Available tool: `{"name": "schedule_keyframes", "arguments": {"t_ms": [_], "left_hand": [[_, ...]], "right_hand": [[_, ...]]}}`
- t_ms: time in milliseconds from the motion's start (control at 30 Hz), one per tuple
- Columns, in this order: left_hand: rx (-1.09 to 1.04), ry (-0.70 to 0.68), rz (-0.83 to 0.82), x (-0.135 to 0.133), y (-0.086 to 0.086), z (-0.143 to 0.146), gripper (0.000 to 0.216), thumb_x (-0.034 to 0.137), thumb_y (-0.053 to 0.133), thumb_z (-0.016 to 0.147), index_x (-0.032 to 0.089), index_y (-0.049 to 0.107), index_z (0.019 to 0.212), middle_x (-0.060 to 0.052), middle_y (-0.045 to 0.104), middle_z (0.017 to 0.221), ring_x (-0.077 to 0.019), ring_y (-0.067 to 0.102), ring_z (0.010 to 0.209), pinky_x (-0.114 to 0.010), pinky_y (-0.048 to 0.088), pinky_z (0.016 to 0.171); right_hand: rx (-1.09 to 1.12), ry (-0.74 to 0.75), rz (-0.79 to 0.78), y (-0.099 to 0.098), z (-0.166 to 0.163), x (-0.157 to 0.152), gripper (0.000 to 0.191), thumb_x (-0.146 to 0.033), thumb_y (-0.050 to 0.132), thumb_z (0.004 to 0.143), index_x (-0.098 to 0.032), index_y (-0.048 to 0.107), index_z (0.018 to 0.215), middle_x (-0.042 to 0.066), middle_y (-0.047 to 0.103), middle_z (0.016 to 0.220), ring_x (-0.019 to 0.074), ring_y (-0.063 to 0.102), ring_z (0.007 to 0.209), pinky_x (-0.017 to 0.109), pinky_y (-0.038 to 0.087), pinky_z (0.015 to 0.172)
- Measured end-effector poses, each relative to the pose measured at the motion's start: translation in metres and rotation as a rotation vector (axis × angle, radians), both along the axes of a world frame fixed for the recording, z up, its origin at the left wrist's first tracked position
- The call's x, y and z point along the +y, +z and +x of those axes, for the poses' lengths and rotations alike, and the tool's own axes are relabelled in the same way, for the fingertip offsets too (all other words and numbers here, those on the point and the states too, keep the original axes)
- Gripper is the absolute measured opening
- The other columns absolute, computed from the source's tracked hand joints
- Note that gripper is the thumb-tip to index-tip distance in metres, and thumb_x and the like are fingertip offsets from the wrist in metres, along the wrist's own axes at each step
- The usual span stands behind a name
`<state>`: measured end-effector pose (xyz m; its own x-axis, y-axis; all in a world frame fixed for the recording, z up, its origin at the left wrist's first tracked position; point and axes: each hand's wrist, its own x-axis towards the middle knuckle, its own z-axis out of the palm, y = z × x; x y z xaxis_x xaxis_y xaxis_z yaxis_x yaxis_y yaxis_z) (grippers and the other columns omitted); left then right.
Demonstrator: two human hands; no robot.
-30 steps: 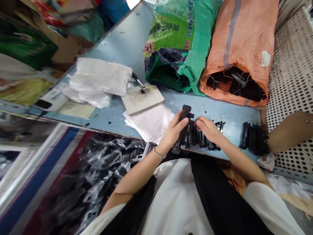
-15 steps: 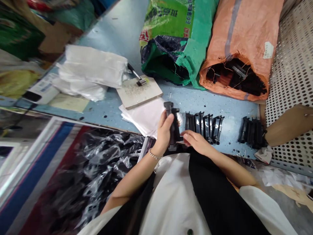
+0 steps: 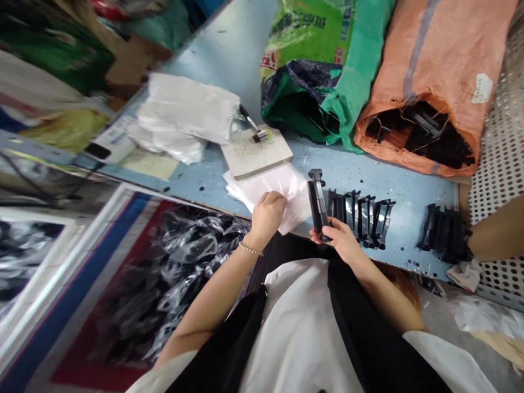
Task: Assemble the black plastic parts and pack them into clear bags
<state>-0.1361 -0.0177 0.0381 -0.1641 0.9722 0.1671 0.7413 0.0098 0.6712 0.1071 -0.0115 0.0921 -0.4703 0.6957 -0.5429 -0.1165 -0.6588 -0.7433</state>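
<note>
My left hand [image 3: 267, 215] is closed at the stack of thin clear plastic bags [image 3: 295, 194], its fingertips pinching the top bag. My right hand [image 3: 343, 240] grips the lower end of a long black plastic part [image 3: 317, 199], which stands nearly upright over the bench's front edge. Just right of that part, several similar black parts [image 3: 370, 218] lie side by side in a row. Another cluster of black parts [image 3: 444, 232] lies farther right. A pale board [image 3: 256, 158] rests on the back of the bag stack, with a small hammer-like tool [image 3: 259, 134] on it.
A green sack [image 3: 352, 103] and an orange sack [image 3: 434, 71] lie open toward me, black parts showing inside the orange one. White bags [image 3: 188, 109] are piled at left. A perforated panel [image 3: 497, 158] borders the right. Below the bench, wrapped black pieces [image 3: 192, 262] fill a bin.
My left hand has let go of the black part and moved left onto the plastic bags. My right hand now holds that part alone. The view has shifted slightly left.
</note>
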Motion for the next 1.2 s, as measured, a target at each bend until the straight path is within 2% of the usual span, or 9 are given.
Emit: {"name": "schedule_keyframes", "arguments": {"t_ms": [133, 300, 433, 567, 667, 767, 933, 1100, 1200], "left_hand": [[-0.246, 0.110, -0.091, 0.014, 0.003, -0.021, 0.017, 0.030, 0.071, 0.080, 0.021, 0.063, 0.066, -0.004, 0.064, 0.078, -0.0206, 0.060, 0.077, -0.035, 0.051, 0.076], [-0.561, 0.158, -0.251, 0.023, 0.008, -0.038, 0.026, 0.040, 0.061, 0.085, 0.018, 0.072, 0.075, -0.001, 0.065, 0.067, -0.0157, 0.055, 0.062, -0.029, 0.043, 0.062], [-0.611, 0.125, -0.287, 0.026, 0.005, -0.035, 0.015, 0.031, 0.065, 0.082, 0.017, 0.070, 0.080, 0.000, 0.065, 0.065, -0.0151, 0.057, 0.060, -0.028, 0.045, 0.060], [-0.375, 0.117, -0.067, 0.019, 0.004, -0.038, 0.012, 0.014, 0.056, 0.087, 0.018, 0.067, 0.091, -0.006, 0.072, 0.082, -0.0202, 0.067, 0.078, -0.035, 0.056, 0.074], [0.021, -0.014, 0.119, 0.005, 0.011, -0.042, 0.028, 0.008, 0.045, 0.094, 0.016, 0.071, 0.098, -0.015, 0.075, 0.109, -0.0264, 0.067, 0.099, -0.046, 0.058, 0.091], [0.173, -0.182, 0.259, -0.015, 0.024, -0.029, 0.042, 0.004, 0.038, 0.097, 0.014, 0.067, 0.126, -0.018, 0.070, 0.128, -0.0259, 0.067, 0.106, -0.046, 0.060, 0.094], [-0.016, -0.425, 0.379, -0.051, 0.039, 0.007, 0.055, 0.003, 0.043, 0.100, 0.024, 0.050, 0.151, -0.012, 0.067, 0.133, -0.0177, 0.068, 0.113, -0.032, 0.060, 0.098], [-0.194, -0.237, 0.380, -0.068, 0.031, 0.009, 0.059, 0.005, 0.045, 0.102, 0.034, 0.049, 0.153, -0.009, 0.065, 0.134, -0.0170, 0.065, 0.124, -0.032, 0.057, 0.105], [-0.241, -0.270, 0.390, -0.072, 0.029, 0.016, 0.059, 0.006, 0.043, 0.103, 0.035, 0.047, 0.154, -0.010, 0.065, 0.135, -0.0175, 0.066, 0.124, -0.032, 0.057, 0.105]], "right_hand": [[-0.001, -0.052, -0.010, 0.001, 0.002, 0.001, 0.036, -0.045, 0.085, 0.071, -0.021, 0.068, 0.092, 0.004, 0.079, 0.086, 0.0182, 0.072, 0.073, 0.036, 0.059, 0.076], [0.069, 0.000, -0.002, 0.000, 0.004, -0.003, 0.031, -0.048, 0.078, 0.076, -0.020, 0.073, 0.089, 0.007, 0.079, 0.086, 0.0187, 0.070, 0.069, 0.033, 0.058, 0.069], [0.245, 0.173, -0.215, -0.013, -0.010, -0.012, 0.041, -0.052, 0.069, 0.079, -0.015, 0.076, 0.095, 0.011, 0.078, 0.084, 0.0196, 0.069, 0.066, 0.032, 0.056, 0.063], [0.294, 0.199, -0.547, -0.036, -0.025, -0.016, 0.042, -0.049, 0.066, 0.081, -0.010, 0.074, 0.097, 0.010, 0.077, 0.078, 0.0155, 0.067, 0.065, 0.024, 0.053, 0.057], [0.385, 0.179, -0.660, -0.045, -0.030, -0.013, 0.042, -0.046, 0.065, 0.084, -0.008, 0.072, 0.100, 0.007, 0.072, 0.073, 0.0127, 0.061, 0.061, 0.021, 0.049, 0.052], [0.557, 0.259, -0.720, -0.045, -0.038, -0.008, 0.043, -0.047, 0.064, 0.086, -0.007, 0.069, 0.102, 0.001, 0.062, 0.064, 0.0093, 0.048, 0.052, 0.019, 0.042, 0.046], [0.714, 0.196, -0.608, -0.034, -0.047, -0.005, 0.037, -0.051, 0.062, 0.086, -0.014, 0.064, 0.084, -0.007, 0.044, 0.054, 0.0065, 0.025, 0.045, 0.018, 0.033, 0.042], [0.712, 0.074, -0.525, -0.019, -0.038, -0.010, 0.043, -0.057, 0.054, 0.092, -0.014, 0.064, 0.095, -0.012, 0.030, 0.053, 0.0067, 0.015, 0.042, 0.019, 0.027, 0.040], [0.516, 0.101, -0.352, -0.014, -0.041, -0.012, 0.044, -0.062, 0.061, 0.086, -0.018, 0.062, 0.087, -0.010, 0.035, 0.053, 0.0070, 0.024, 0.044, 0.020, 0.029, 0.041]]}}
